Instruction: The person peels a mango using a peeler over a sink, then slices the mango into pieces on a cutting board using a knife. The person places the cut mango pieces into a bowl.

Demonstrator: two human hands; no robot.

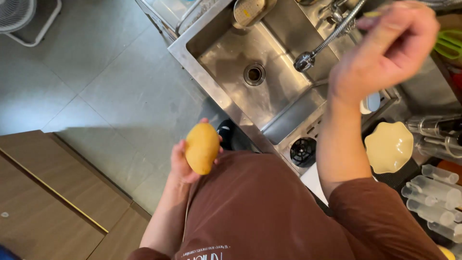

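Note:
My left hand (180, 163) holds a yellow mango (202, 147) low at my side, above the grey floor and left of the steel sink (250, 53). My right hand (385, 53) is raised over the right side of the sink, near the flexible spray hose (327, 41) of the tap. Its fingers are curled; a thin greenish thing shows at the fingertips, and I cannot tell whether it is held. I wear a brown apron (260, 212).
The sink has a round drain (253, 73) and a strainer at its back edge. A scalloped yellow dish (389, 147), clear plastic bottles (433, 192) and metal tools lie on the right counter. Wooden cabinet tops (53, 192) stand at the lower left; a white fan base (19, 14) at the top left.

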